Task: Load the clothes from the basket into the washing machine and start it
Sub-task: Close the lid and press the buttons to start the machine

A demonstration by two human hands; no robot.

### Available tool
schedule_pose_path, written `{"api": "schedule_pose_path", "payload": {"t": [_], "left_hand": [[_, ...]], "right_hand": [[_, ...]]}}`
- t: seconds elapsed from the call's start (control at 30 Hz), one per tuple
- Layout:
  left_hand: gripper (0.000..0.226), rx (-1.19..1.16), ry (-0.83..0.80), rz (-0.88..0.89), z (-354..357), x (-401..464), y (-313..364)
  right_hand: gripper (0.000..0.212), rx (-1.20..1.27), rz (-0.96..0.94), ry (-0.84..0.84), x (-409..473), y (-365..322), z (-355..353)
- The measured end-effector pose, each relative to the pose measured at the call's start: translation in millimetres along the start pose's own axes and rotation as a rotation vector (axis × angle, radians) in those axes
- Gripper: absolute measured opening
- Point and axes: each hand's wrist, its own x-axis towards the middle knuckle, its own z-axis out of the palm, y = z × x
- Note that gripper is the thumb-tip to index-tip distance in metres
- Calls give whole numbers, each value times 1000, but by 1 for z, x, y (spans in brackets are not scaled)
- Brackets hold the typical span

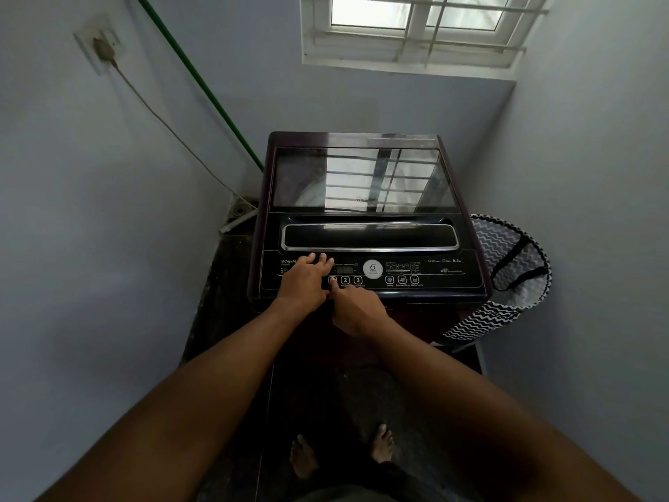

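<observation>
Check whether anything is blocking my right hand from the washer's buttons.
Nothing visible is. The right hand has its index fingertip on the leftmost button of the control panel. The left hand rests flat beside it, not in between.

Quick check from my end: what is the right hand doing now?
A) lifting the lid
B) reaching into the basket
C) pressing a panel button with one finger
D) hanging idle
C: the right hand has its index finger stretched onto a button on the washing machine panel.
</observation>
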Motion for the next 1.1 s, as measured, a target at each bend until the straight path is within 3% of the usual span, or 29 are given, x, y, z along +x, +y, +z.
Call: {"api": "schedule_pose_path", "payload": {"t": [0.23,0.4,0.63,1.1], "left_hand": [[56,-41,8,-3,0,0,-2],[61,-41,8,10,-1,0,-2],[53,-90,27,16,-1,-2,-3],[57,-99,25,12,2,-1,-3]], "right_hand": [[39,88,-9,-45,9,-11,-13],[29,110,-12,-45,11,-14,-16],[27,47,-7,-37,10,-18,-6],[55,42,37,-21,-5,-19,-6]]}}
